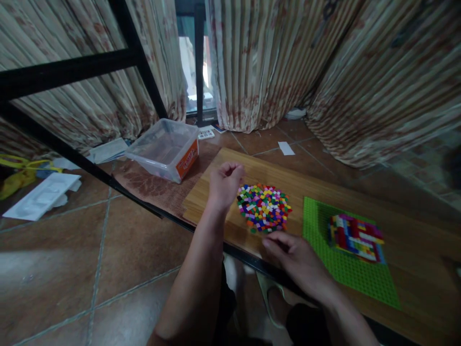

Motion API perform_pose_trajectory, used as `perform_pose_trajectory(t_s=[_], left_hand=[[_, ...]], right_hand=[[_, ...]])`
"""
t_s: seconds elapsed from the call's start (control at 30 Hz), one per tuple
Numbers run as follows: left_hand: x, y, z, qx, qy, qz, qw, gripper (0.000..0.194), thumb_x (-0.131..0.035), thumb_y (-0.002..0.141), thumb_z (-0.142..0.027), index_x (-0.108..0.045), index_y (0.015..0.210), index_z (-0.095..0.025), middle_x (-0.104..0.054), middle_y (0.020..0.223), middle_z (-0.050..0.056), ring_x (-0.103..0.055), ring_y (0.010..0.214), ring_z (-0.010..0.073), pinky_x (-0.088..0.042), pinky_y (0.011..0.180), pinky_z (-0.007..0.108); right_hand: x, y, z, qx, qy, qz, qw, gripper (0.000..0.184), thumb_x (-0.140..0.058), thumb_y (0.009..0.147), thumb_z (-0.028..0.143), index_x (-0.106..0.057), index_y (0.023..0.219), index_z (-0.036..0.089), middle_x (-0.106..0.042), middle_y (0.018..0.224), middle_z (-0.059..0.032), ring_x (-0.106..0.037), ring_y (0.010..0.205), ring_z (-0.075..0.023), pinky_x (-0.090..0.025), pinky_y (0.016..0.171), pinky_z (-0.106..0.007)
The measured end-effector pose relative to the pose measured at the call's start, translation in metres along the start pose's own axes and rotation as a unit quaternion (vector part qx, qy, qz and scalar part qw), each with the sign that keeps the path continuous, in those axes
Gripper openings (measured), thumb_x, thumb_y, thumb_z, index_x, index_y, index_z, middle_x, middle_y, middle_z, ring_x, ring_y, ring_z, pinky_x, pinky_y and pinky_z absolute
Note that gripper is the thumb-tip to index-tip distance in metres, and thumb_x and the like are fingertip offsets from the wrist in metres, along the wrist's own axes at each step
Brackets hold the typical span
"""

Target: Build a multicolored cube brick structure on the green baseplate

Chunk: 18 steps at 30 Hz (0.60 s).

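Note:
A heap of small, many-coloured toy bricks (264, 206) lies on the wooden board. My left hand (226, 182) is closed just beyond the heap's left side, fingers curled in; anything inside them is hidden. Along the heap's near edge, my right hand (293, 257) has thumb and forefinger pressed together, and whatever sits between the tips is too small to make out. To the right, a green studded baseplate (320, 235) carries a block built of red, yellow, blue and white toy bricks (356, 235).
A clear plastic tub (153, 161) with an orange label stands past the board's left end. The wooden board (248, 166) has a dark frame edge. White packaging (45, 194) and a yellow bag (18, 180) lie on the tiled floor at left. Curtains (273, 62) hang behind.

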<state>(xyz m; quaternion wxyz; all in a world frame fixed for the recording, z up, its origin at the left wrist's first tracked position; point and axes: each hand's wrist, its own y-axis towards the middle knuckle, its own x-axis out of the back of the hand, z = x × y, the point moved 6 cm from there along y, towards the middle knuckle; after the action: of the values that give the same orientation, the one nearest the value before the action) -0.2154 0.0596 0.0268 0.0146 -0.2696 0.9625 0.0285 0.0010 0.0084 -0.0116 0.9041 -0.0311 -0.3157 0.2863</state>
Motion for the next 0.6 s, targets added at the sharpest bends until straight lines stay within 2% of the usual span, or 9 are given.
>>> perform_pose_trajectory(t_s=[0.07, 0.17, 0.23, 0.3, 0.4, 0.6], left_hand=[[0.002, 0.002, 0.004, -0.006, 0.146, 0.029, 0.989, 0.014, -0.058, 0.079, -0.023, -0.066, 0.068, -0.018, -0.061, 0.063, 0.0, -0.055, 0.06, 0.0132, -0.039, 0.056, 0.023], [0.006, 0.002, 0.01, 0.004, 0.357, 0.08, 0.931, 0.018, -0.058, 0.075, -0.017, -0.064, 0.057, -0.018, -0.059, 0.059, 0.001, -0.054, 0.062, 0.0154, -0.036, 0.057, 0.025], [0.006, -0.001, 0.014, 0.02, 0.43, 0.12, 0.894, 0.018, -0.058, 0.074, -0.016, -0.065, 0.058, -0.018, -0.061, 0.061, 0.002, -0.055, 0.064, 0.0164, -0.035, 0.058, 0.025], [0.004, -0.004, 0.018, 0.03, 0.466, 0.155, 0.871, 0.015, -0.058, 0.075, -0.018, -0.068, 0.063, -0.019, -0.064, 0.065, 0.004, -0.057, 0.066, 0.0176, -0.036, 0.059, 0.026], [-0.001, -0.007, 0.024, 0.029, 0.495, 0.178, 0.85, 0.014, -0.059, 0.074, -0.017, -0.072, 0.073, -0.02, -0.067, 0.071, 0.006, -0.06, 0.069, 0.02, -0.038, 0.062, 0.028], [-0.006, -0.006, 0.033, 0.027, 0.514, 0.189, 0.836, 0.029, -0.059, 0.07, -0.011, -0.076, 0.09, -0.023, -0.072, 0.083, 0.007, -0.064, 0.081, 0.0233, -0.042, 0.068, 0.028]], right_hand=[[-0.009, 0.004, -0.005, 0.001, -0.015, 0.019, 1.0, 0.033, -0.051, 0.092, 0.046, -0.07, 0.079, 0.022, -0.065, 0.067, 0.0022, -0.058, 0.063, -0.0149, -0.038, 0.058, -0.026], [-0.009, 0.016, -0.007, 0.01, -0.036, -0.015, 0.999, 0.034, -0.05, 0.092, 0.046, -0.073, 0.086, 0.023, -0.068, 0.07, 0.001, -0.059, 0.064, -0.0156, -0.037, 0.06, -0.027], [-0.004, 0.024, -0.006, 0.014, -0.051, -0.039, 0.998, 0.035, -0.049, 0.092, 0.047, -0.075, 0.089, 0.023, -0.069, 0.07, 0.0002, -0.058, 0.061, -0.0157, -0.036, 0.059, -0.028], [-0.001, 0.028, -0.003, 0.024, -0.055, -0.049, 0.997, 0.036, -0.049, 0.092, 0.047, -0.075, 0.088, 0.022, -0.07, 0.07, -0.0006, -0.058, 0.059, -0.0158, -0.036, 0.058, -0.028], [0.0, 0.029, -0.001, 0.042, -0.047, -0.059, 0.996, 0.034, -0.05, 0.092, 0.045, -0.075, 0.089, 0.022, -0.072, 0.073, -0.0013, -0.061, 0.061, -0.0164, -0.038, 0.059, -0.028], [0.002, 0.025, 0.0, 0.078, -0.087, -0.106, 0.987, 0.027, -0.05, 0.093, 0.035, -0.075, 0.09, 0.023, -0.074, 0.079, -0.003, -0.064, 0.067, -0.0179, -0.041, 0.063, -0.029]])
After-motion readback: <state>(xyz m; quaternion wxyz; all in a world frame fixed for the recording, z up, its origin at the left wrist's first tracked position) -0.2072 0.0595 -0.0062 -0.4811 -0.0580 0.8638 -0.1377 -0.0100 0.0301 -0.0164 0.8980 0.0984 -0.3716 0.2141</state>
